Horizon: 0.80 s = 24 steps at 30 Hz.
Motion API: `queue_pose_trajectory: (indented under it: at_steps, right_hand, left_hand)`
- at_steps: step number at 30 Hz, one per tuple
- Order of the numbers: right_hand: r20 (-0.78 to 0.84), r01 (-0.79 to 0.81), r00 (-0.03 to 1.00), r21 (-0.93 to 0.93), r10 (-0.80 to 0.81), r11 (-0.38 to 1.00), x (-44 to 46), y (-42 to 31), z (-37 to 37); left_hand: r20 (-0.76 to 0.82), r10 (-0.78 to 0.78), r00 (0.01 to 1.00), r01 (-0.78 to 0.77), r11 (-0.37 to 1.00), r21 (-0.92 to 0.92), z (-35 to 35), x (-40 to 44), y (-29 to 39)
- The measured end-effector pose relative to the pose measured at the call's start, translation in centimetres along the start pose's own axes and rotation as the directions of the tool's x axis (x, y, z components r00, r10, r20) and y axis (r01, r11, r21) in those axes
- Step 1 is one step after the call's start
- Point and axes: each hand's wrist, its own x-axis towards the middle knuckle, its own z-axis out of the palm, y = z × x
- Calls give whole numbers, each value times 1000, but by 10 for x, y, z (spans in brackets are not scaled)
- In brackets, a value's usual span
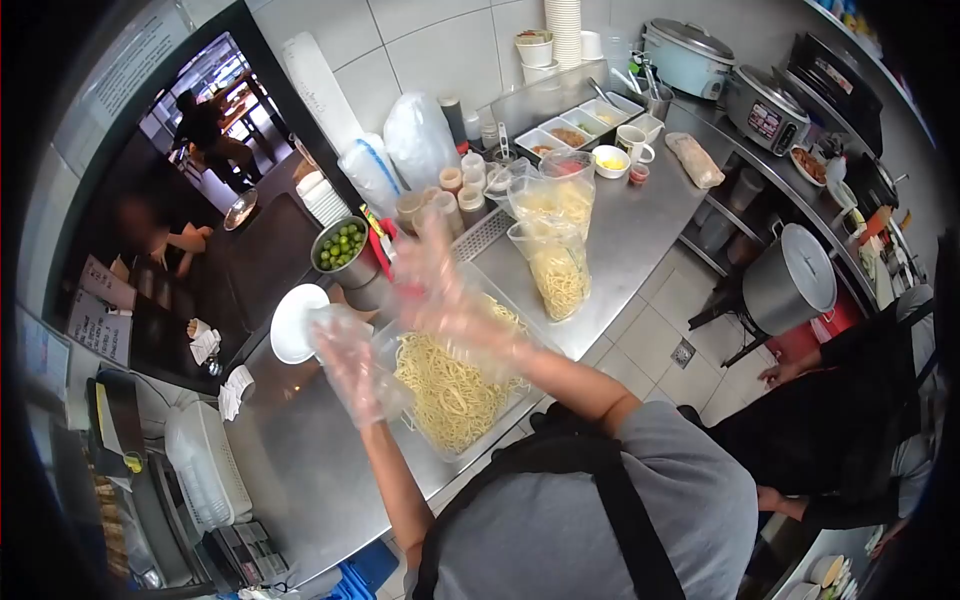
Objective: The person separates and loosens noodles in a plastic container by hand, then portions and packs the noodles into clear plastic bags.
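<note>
Noodles (455, 395) lie in a clear tray (455, 457) on the steel counter (315, 480), your gloved right hand (440, 290), blurred, open-fingered above them, your gloved left hand (350, 365) beside a white dish (295, 325), its grip indeterminable, and noodle-filled bags (562, 285) standing rightward.

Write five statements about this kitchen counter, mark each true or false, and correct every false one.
1. The left hand and the right hand both wear clear gloves. True.
2. The loose noodles lie in a round black pan. False: they lie in a clear tray.
3. The metal container holds small red tomatoes. False: it holds small green fruits.
4. At least one clear bag holding noodles stands on the counter. True.
5. The white dish is nearer the right hand. False: it is nearer the left hand.
</note>
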Motion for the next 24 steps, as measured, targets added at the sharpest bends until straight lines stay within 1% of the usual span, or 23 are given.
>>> queue_pose_trajectory:
  at_steps: [1, 3, 4, 5, 7, 8, 9, 10, 11, 12, 13, 14, 15, 16, 17, 18, 19, 20, 21, 23, 24]
  right_hand:
    - [111, 113, 989, -149, -97, 982, -16, 13, 11]
    - [228, 224, 961, -294, -159, 929, -33, 47, 27]
    - [221, 213, 964, -305, -149, 928, -37, 57, 34]
    - [215, 201, 967, -314, -137, 928, -42, 67, 36]
    - [189, -17, 981, -183, 52, 983, -31, 62, 34]
    - [194, -144, 968, -95, 160, 985, -28, 61, 42]
    - [243, -151, 954, -124, 177, 981, -31, 57, 53]
    - [295, -155, 935, -153, 195, 976, -36, 48, 59]
    - [348, -148, 915, -183, 204, 972, -41, 45, 62]
    - [419, -45, 895, -259, 155, 965, -54, 52, 67]
    - [463, -107, 856, -273, 228, 956, -58, 54, 64]
    - [494, -171, 816, -292, 301, 941, -62, 54, 58]
    - [511, -219, 778, -324, 366, 920, -59, 53, 47]
    - [442, -177, 776, -533, 450, 827, -51, 51, 31]
    - [323, -14, 855, -768, 405, 641, -54, 65, 19]
    - [214, 92, 921, -931, 324, 353, -58, 93, 6]
    - [167, 92, 942, -963, 290, 255, -60, 93, -9]
    - [120, 82, 960, -985, 254, 155, -61, 93, -24]
    - [117, 27, 952, -951, 281, 307, -57, 81, -36]
    - [46, 33, 999, -907, 21, 420, -31, 30, -65]
    - [-37, 64, 969, -918, -245, 390, -23, -2, -87]
  left_hand:
    - [-56, -93, 994, 88, 993, -79, -8, 7, -9]
    - [-145, -296, 944, 256, 936, -243, -24, 15, -29]
    - [-142, -399, 906, 365, 906, -215, -10, 20, -15]
    - [-81, -346, 935, 310, 907, -285, -11, 17, -20]
    - [8, -205, 979, 189, 885, -426, -13, 18, -27]
    - [-55, -233, 971, 193, 897, -397, -15, 17, -24]
    - [-130, -259, 957, 197, 911, -363, -10, 22, -15]
    - [-147, -188, 971, 114, 906, -407, -15, 24, -15]
    - [-175, -203, 964, 120, 910, -398, -12, 26, -6]
    - [-171, -244, 955, 154, 896, -416, -18, 35, -8]
    - [-161, -289, 944, 193, 877, -439, -21, 41, -5]
    - [-149, -291, 945, 216, 898, -384, -23, 40, 1]
    - [-136, -289, 948, 241, 926, -291, -28, 36, 10]
    - [-102, -290, 952, 265, 942, -206, -34, 28, 17]
    - [-45, -293, 955, 286, 950, -129, -35, 20, 21]
    - [-17, -346, 938, 341, 933, -117, -35, 13, 24]
    - [15, -394, 919, 393, 914, -101, -35, 4, 24]
    - [41, -408, 912, 410, 911, -51, -35, -9, 12]
    - [63, -417, 907, 418, 909, 5, -37, -22, -3]
    - [74, -364, 928, 357, 929, 101, -22, -42, -13]
    - [87, -339, 937, 326, 935, 138, -20, -53, -29]
